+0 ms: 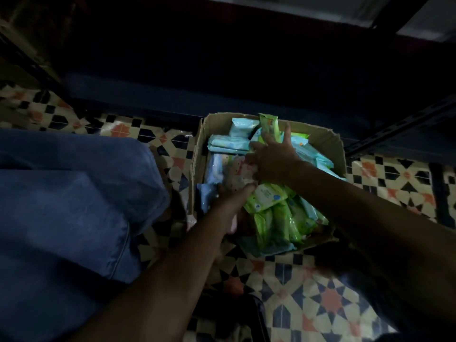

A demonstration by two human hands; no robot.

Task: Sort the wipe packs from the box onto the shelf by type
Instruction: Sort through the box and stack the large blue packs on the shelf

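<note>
An open cardboard box (320, 137) stands on the tiled floor, filled with several wipe packs. Green packs (274, 213) lie at its near side, light blue packs (229, 141) at the far left, and a white-pink pack (238, 174) in the middle. Both hands reach into the box. My left hand (232, 201) touches the white-pink pack from its near edge. My right hand (271, 156) lies with spread fingers over the packs, its fingertips on an upright green pack (270, 124). Whether either hand grips a pack is unclear in the dim, blurred light.
My knee in blue jeans (74, 193) fills the left side beside the box. A dark metal shelf rack (222, 58) rises behind the box, with a slotted upright (399, 129) at the right. Patterned floor tiles (320, 292) surround the box.
</note>
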